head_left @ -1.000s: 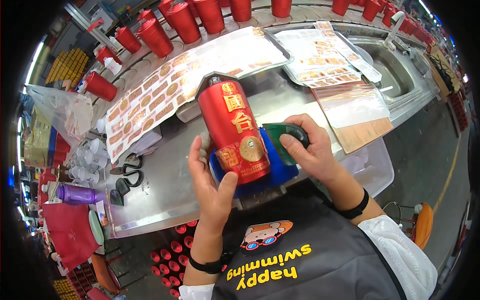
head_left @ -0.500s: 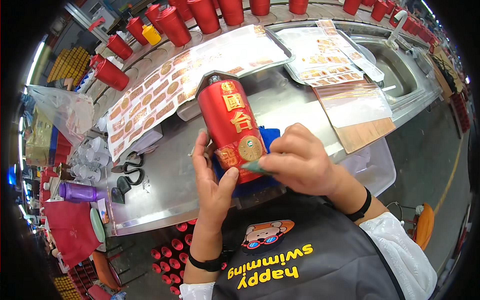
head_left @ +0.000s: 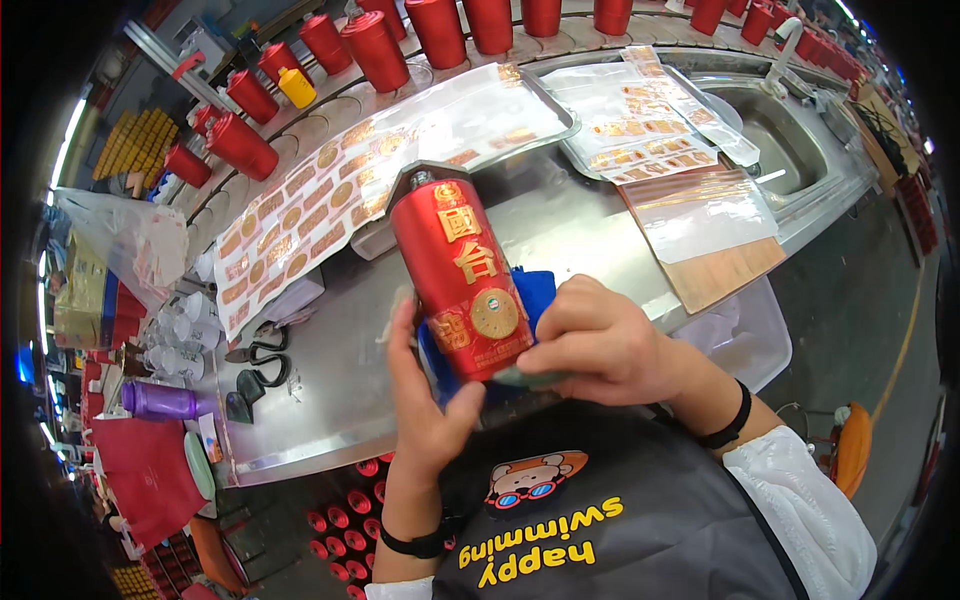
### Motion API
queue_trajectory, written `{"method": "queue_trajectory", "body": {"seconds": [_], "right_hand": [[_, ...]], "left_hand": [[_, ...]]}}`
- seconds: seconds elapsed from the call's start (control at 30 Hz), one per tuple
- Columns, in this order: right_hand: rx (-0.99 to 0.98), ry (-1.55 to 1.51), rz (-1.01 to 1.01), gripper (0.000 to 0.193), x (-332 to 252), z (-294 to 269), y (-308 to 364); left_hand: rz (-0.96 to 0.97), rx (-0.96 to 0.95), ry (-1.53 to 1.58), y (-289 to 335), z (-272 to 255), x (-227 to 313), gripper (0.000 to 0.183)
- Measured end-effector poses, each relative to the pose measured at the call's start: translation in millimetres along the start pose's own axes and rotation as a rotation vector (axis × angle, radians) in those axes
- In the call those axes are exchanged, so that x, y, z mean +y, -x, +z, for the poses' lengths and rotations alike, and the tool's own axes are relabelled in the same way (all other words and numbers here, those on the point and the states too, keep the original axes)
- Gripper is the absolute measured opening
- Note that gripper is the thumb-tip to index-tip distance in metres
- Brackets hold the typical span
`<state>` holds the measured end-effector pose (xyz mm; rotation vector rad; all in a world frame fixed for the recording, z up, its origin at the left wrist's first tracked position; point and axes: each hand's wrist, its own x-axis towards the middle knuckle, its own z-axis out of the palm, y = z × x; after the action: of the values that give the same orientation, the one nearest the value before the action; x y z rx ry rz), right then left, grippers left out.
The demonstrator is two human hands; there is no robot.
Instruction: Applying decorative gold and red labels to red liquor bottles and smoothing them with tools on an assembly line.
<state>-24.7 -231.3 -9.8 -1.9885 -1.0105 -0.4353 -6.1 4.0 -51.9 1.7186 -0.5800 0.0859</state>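
A red bottle (head_left: 425, 245) with raised gold characters and a round gold label lies on the bench, its neck pointing away from me. Beneath its lower part is a blue cloth (head_left: 538, 288), and a dark angular holder (head_left: 400, 185) frames the neck end. My left hand (head_left: 428, 425) holds the bottle's lower left side, the fingers along it and the thumb by the base. In my right hand (head_left: 612, 345) a flat green piece (head_left: 528, 378) is pinched, its edge at the bottle's lower right end. Its exact kind is unclear, partly hidden by the fingers.
Gold label sheets (head_left: 315, 210) spread beyond the bottle, more on a tray (head_left: 570, 125) to the right. Red bottles (head_left: 375, 50) line a conveyor behind. Black scissors (head_left: 262, 365) and a purple jar (head_left: 160, 400) are left; a wooden board (head_left: 720, 275) and sink (head_left: 765, 130) are right.
My right hand and the green piece have moved down from the label area to the bottle's base. My left thumb has shifted downward. The conveyor's bottles have moved right.
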Motion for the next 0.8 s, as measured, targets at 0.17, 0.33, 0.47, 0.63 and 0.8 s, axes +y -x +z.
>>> {"method": "queue_trajectory", "body": {"seconds": [0.17, 0.33, 0.47, 0.63, 0.8], "right_hand": [[0.192, 0.18, 0.036, 0.036, 5, 7, 3], [0.054, -0.019, -0.04, 0.035, 2, 0, -1], [0.125, 0.08, -0.01, 0.031, 8, 5, -5], [0.21, -0.114, 0.269, 0.021, 16, 15, -9], [0.289, -0.188, 0.473, 0.021, 14, 15, -13]], "left_hand": [[0.226, -0.012, -0.721, -3, 11, 17, 0.088], [0.229, 0.013, -0.721, -4, 9, 11, 0.085], [0.244, 0.03, -0.698, -6, 9, 10, 0.085], [0.251, 0.048, -0.691, -4, 11, 10, 0.082], [0.222, 0.058, -0.64, 2, 12, 5, 0.082]]}}
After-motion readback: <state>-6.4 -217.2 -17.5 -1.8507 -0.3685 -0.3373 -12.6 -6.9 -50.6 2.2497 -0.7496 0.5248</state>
